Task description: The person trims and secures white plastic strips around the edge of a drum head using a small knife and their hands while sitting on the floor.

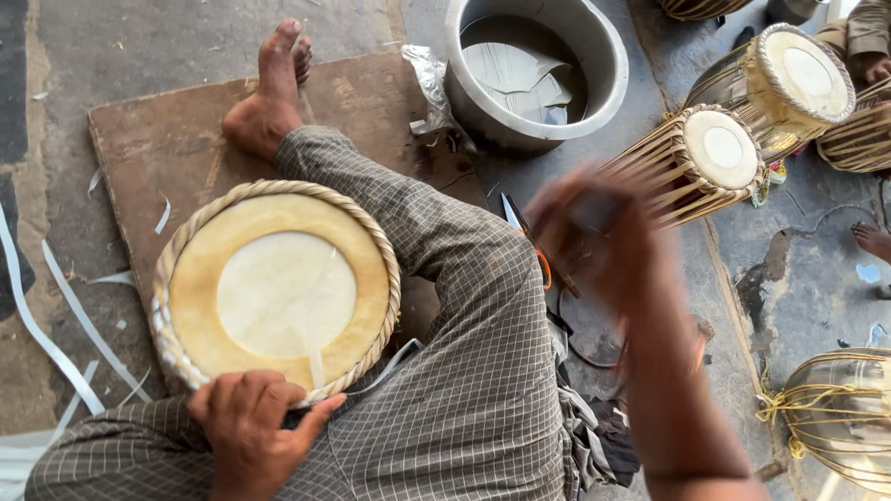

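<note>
Cream hide covered the drum (277, 289), which stood head-up on a brown board (167, 139) beside the person's checked trouser leg (464, 306). A paler round patch sat in the middle of the drum's skin, and a braided rim ran around its edge. The left hand (249, 422) was clenched on the near rim of the drum, fingers curled over the braid and thumb stretched out toward the trouser leg. A thin pale strip lay across the skin, from near the middle toward that hand.

To the right of the drum, beyond the leg, the right hand (594, 232) was raised and badly blurred; it seemed closed around something small and dark, but I could not tell what, nor how firmly it gripped. A bare foot (269, 93) rested on the board above the drum. A metal pot (608, 88) stood beyond the board, and two finished drums (798, 79) lay right of the pot.
</note>
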